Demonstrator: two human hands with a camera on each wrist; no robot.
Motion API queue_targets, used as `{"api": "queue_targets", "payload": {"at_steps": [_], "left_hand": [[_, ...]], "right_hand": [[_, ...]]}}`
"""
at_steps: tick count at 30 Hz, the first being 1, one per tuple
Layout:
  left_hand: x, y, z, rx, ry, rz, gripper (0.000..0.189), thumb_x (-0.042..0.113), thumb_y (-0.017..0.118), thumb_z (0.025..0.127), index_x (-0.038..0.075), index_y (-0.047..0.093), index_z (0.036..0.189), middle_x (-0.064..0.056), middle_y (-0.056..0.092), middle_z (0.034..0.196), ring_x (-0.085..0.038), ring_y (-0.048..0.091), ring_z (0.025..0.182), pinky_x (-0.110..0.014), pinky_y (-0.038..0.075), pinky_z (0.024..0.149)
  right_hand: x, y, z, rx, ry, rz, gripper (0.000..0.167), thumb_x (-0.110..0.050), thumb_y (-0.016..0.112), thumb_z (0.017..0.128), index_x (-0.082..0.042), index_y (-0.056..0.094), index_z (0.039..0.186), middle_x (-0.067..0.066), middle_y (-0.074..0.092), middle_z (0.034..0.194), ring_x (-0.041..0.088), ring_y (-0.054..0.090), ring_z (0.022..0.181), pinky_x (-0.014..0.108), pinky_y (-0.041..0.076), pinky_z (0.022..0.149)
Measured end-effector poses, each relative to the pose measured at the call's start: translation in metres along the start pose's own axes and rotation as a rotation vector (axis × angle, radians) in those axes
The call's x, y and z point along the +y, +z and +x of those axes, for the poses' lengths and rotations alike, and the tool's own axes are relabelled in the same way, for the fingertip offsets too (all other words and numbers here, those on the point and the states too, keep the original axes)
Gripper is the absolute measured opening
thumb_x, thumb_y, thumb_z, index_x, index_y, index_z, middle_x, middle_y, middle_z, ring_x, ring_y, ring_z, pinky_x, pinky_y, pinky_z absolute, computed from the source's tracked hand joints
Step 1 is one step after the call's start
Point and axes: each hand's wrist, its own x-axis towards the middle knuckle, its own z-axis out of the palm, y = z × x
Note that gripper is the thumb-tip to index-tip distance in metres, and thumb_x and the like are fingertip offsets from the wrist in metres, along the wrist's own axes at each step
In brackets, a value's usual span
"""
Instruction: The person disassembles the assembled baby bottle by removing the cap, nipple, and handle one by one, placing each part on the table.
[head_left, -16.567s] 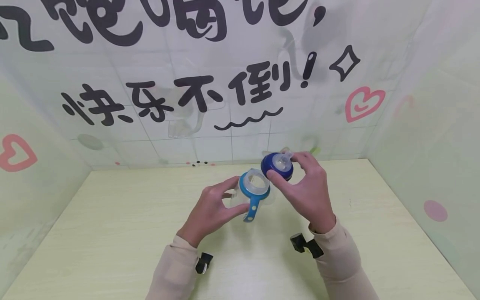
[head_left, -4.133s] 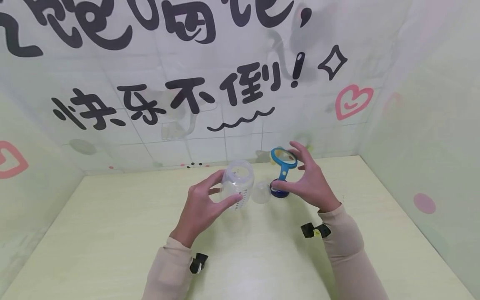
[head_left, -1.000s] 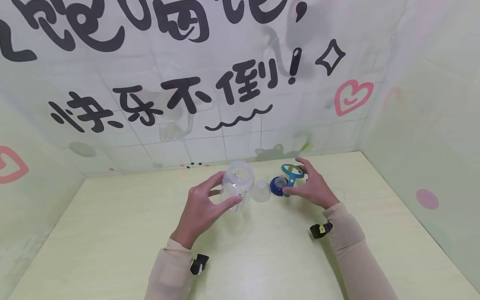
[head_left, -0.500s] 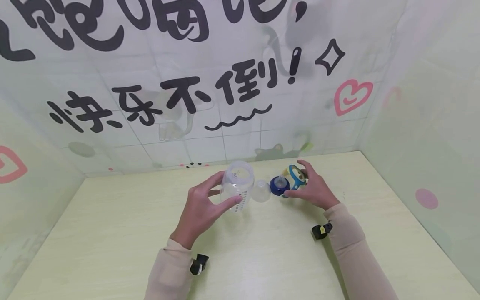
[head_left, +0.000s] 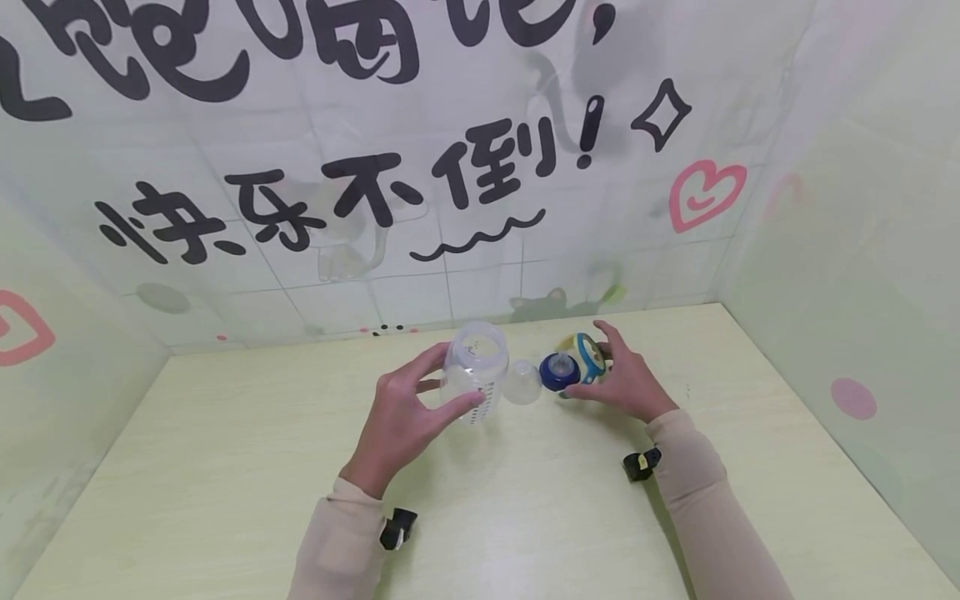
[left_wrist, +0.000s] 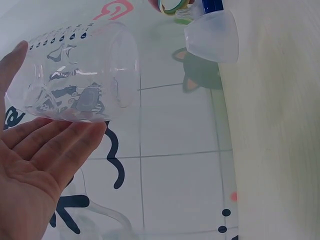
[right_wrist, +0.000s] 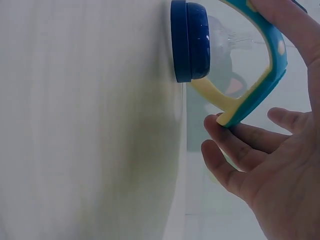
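My left hand [head_left: 401,408] grips a clear baby bottle [head_left: 480,358] between thumb and fingers, its open mouth facing up and its neck bare. Printed marks show on its wall in the left wrist view, where the fingers [left_wrist: 65,145] lie along its side. The right hand [head_left: 628,382] pinches a blue and yellow bottle handle ring [right_wrist: 274,55] between thumb and fingertips, tilted on its side. Right beside the ring stands a dark blue bottle collar [head_left: 558,372] with a clear nipple [right_wrist: 220,42] pointing up. In the head view the right thumb overlaps the collar's edge.
A clear dome cap [head_left: 522,383] stands on the pale wooden table [head_left: 480,517] between bottle and collar. Printed walls with lettering and a pink heart [head_left: 707,195] enclose the back and sides.
Earlier the ring sat on the bottle and the right hand held the collar with its nipple. Now the collar stands on the table; the ring is off, lowered and turned in the right hand.
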Motion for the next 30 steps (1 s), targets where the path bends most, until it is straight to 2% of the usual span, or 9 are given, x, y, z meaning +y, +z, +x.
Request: {"api": "queue_targets", "payload": {"at_steps": [10,20,30], "left_hand": [[0.0001,-0.0004,-0.0001,-0.002,-0.008,0.008,0.061,0.023,0.089,0.076,0.009,0.063,0.129,-0.001,0.071,0.116,-0.017,0.067,0.109,-0.030,0.060,0.082],[0.0003,-0.0002,0.0006,-0.002,-0.003,0.010,0.060,0.023,0.089,0.076,0.009,0.063,0.129,-0.001,0.071,0.116,-0.017,0.067,0.109,-0.032,0.060,0.082],[0.0000,0.0005,0.0006,-0.004,-0.004,0.001,0.059,0.022,0.088,0.077,0.009,0.063,0.129,-0.002,0.071,0.116,-0.018,0.067,0.109,-0.036,0.061,0.082]], "right_hand": [[0.0035,0.0010,0.0016,-0.015,-0.011,-0.047,0.121,-0.044,0.091,0.067,-0.013,0.016,0.157,0.030,0.054,0.135,0.041,0.055,0.123,0.059,0.044,0.104],[0.0050,0.0010,-0.0003,-0.069,-0.008,-0.046,0.117,-0.039,0.089,0.073,-0.008,0.014,0.157,0.030,0.056,0.134,0.043,0.052,0.126,0.063,0.036,0.109],[0.0061,0.0012,0.0003,-0.078,-0.018,-0.062,0.113,-0.041,0.087,0.075,-0.006,0.017,0.157,0.031,0.054,0.134,0.044,0.051,0.127,0.064,0.036,0.109]]}}
